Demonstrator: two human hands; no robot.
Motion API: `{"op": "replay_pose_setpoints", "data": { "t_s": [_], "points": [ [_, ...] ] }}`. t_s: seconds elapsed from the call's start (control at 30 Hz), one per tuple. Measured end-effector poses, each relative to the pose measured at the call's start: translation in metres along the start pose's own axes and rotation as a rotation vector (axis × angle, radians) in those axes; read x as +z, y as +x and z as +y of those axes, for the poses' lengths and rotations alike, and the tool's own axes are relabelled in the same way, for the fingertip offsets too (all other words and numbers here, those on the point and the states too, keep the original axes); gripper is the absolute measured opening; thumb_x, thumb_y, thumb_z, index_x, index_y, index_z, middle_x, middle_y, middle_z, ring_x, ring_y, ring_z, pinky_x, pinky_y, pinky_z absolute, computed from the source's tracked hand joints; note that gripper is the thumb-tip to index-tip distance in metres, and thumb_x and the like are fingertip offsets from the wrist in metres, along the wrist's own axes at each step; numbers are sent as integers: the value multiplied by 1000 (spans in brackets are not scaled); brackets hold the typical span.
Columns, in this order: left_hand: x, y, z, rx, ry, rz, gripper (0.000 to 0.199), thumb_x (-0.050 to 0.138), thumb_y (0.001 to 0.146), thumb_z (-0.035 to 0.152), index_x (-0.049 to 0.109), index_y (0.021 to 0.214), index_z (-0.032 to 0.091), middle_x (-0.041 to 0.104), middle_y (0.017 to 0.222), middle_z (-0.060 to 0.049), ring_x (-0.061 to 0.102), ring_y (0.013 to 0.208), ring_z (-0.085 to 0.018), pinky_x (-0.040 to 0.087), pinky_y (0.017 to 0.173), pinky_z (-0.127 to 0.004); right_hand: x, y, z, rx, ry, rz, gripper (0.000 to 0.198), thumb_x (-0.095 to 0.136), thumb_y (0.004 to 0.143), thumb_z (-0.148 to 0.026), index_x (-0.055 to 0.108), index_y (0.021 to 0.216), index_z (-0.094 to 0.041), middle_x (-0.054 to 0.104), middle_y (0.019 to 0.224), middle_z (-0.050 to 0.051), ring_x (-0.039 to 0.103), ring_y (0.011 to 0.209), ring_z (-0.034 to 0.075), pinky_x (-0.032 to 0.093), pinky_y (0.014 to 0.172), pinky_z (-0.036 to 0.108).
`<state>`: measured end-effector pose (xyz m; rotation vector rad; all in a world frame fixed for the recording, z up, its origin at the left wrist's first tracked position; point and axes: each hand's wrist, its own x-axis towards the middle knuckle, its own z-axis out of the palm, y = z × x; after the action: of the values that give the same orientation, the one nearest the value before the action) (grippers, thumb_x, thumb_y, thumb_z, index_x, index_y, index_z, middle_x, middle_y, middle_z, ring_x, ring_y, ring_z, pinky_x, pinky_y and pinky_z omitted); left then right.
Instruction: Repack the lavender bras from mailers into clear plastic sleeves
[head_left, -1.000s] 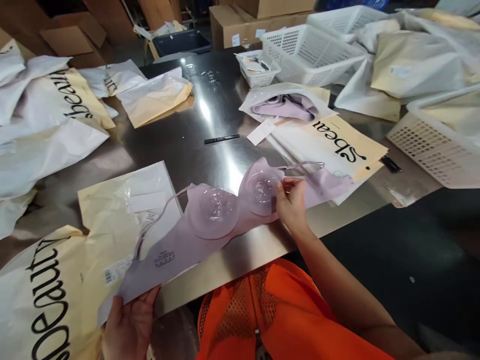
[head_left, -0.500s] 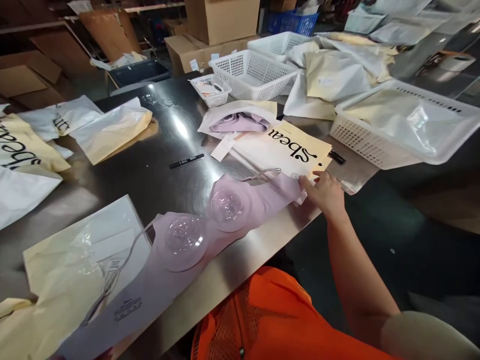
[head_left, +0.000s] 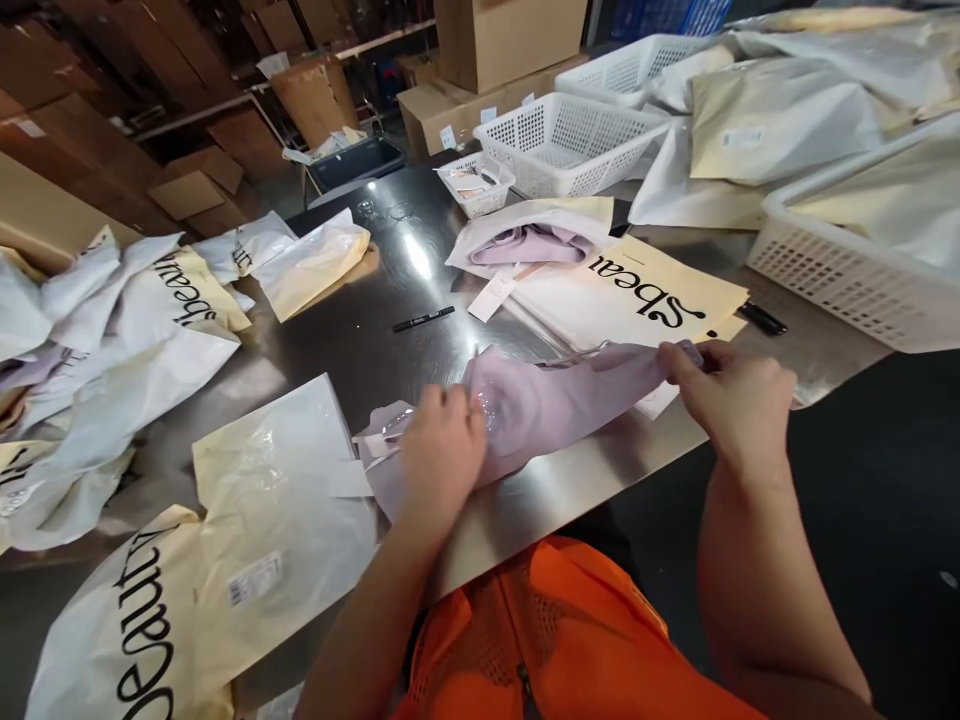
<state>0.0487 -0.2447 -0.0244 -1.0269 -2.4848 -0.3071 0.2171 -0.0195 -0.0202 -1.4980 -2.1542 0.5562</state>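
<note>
Head cam: lilac bra (head_left: 581, 400) is on the near side of the steel table (head_left: 570, 505), btwn the hands, some of it over the table edge side. R hand (head_left: 724, 400) pinches the bra's right end w/ thumb & fingers, same end as 0.5 s ago. L hand (head_left: 444, 450) is the big diff: earlier down at the bottom of the view by the bra's far left end, now up on the bra w/ fingers bent over the left cup area. Its fingertips are hidden, so can't tell if it grips or just presses.

Bra's left side, prev. stretched out over the flat bag (head_left: 300, 520), is now drawn in & bunched under L hand; right cup faces up. Bag's barcode sticker (head_left: 255, 578), covered 0.5 s ago, now shows. White tag (head_left: 349, 479) pokes out left of the bra, over the bag's right edge.

Unchanged on the table: black pen (head_left: 424, 320) beyond the bra, white card (head_left: 493, 297) next to the open bag (head_left: 600, 212) w/ lilac cloth (head_left: 529, 247) inside, printed bag (head_left: 622, 300) nr. R hand, small basket (head_left: 476, 197) farther back. View is turned a bit left vs. 0.5 s ago.
</note>
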Motion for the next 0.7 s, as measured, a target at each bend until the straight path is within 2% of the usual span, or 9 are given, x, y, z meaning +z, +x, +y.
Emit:
{"op": "replay_pose_setpoints", "data": {
  "t_s": [0.07,0.13,0.23,0.33,0.4,0.47,0.57,0.63,0.7],
  "points": [
    [20,-11,27,100,31,-118,17,53,93,27,65,83,19,63,86,-9,60,78,-25,41,56,-31,-10,-2,-13,-41,103,16,32,57,87,-46,60,68,-21,59,61,4,56,64,21,40,71,34],
    [34,-27,38,145,27,-196,14,57,92,28,67,92,18,65,90,-10,61,86,-29,48,67,-37,-18,-5,-28,-66,209,12,29,60,86,-45,57,69,-22,60,60,2,58,60,19,41,67,32],
    [46,-52,40,160,-16,-216,37,57,93,34,63,121,12,66,112,-16,59,105,-36,51,86,-52,-25,-14,-60,-144,389,9,30,66,83,-43,51,68,-22,59,57,-2,57,50,15,39,57,27],
    [53,-70,39,144,-57,-195,53,56,93,36,52,137,6,56,136,-21,51,124,-41,46,100,-60,-15,-36,-105,-388,481,-65,27,65,83,-37,50,67,-21,56,53,-4,52,46,12,35,52,24],
    [60,-79,40,140,-100,-175,55,57,91,34,52,137,5,53,140,-23,48,129,-42,45,103,-61,2,-58,-139,-597,418,-207,21,62,84,-32,52,70,-20,57,55,-3,51,48,11,33,53,24],
    [68,-85,40,156,-141,-138,50,57,90,30,55,134,6,57,137,-22,51,128,-40,47,103,-58,24,-81,-170,-796,244,-394,13,57,86,-28,57,77,-18,59,59,-1,53,52,13,32,55,25],
    [75,-92,37,172,-174,-91,42,58,89,31,63,125,10,66,124,-17,62,116,-33,54,97,-48,59,-98,-200,-1028,-12,-750,16,56,88,-30,62,80,-17,64,66,3,58,61,16,31,56,26],
    [70,-97,32,168,-183,-61,41,59,89,34,65,121,8,68,121,-16,64,112,-31,54,97,-46,77,-89,-207,-1051,-51,-994,27,57,90,-41,64,78,-17,67,72,4,61,67,17,33,57,25],
    [58,-104,24,213,-215,4,40,57,90,32,65,119,5,67,122,-17,62,115,-31,52,102,-46,92,-64,-209,-1013,-19,-1101,31,60,88,-48,67,85,-19,70,82,4,63,76,17,39,62,24]
  ]
}}
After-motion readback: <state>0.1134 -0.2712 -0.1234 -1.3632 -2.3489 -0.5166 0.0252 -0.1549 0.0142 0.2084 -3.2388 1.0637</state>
